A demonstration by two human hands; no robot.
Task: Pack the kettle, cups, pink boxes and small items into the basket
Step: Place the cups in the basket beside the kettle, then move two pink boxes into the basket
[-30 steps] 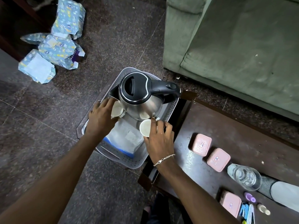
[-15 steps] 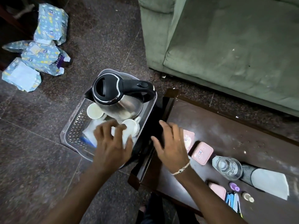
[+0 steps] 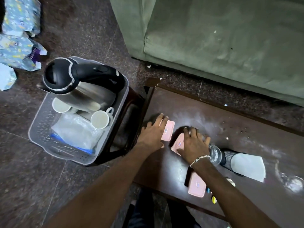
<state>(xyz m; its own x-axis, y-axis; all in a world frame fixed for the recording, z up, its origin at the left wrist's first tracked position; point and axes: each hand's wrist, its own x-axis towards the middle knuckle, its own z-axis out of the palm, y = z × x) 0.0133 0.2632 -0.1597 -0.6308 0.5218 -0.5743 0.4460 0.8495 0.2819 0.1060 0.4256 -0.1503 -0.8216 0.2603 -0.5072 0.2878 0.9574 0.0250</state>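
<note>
The grey basket (image 3: pixel 37 122) stands on the floor left of the dark table (image 3: pixel 230 122). In it the steel kettle (image 3: pixel 79 89) with a black lid leans over two white cups (image 3: pixel 60 105) (image 3: pixel 99 120) and a clear plastic bag (image 3: pixel 75 130). On the table's left end, my left hand (image 3: pixel 153 134) lies over one pink box (image 3: pixel 168 132), fingers at its far end and thumb at its near end. Beside it, my right hand (image 3: pixel 194 143) covers a second pink box (image 3: pixel 178 143). Both boxes rest on the table. A third pink box (image 3: pixel 197 185) lies nearer me.
A clear water bottle (image 3: pixel 214 153) lies just right of my right hand, beside a white folded sheet (image 3: pixel 246 165). Small coloured items (image 3: pixel 213 197) peek out past the third box. A green sofa (image 3: pixel 213 38) is behind the table. Patterned packets (image 3: pixel 19 30) lie on the floor, far left.
Both hands left the cups in the basket and moved right onto the table. Each now sits over a pink box. The view swung to the right.
</note>
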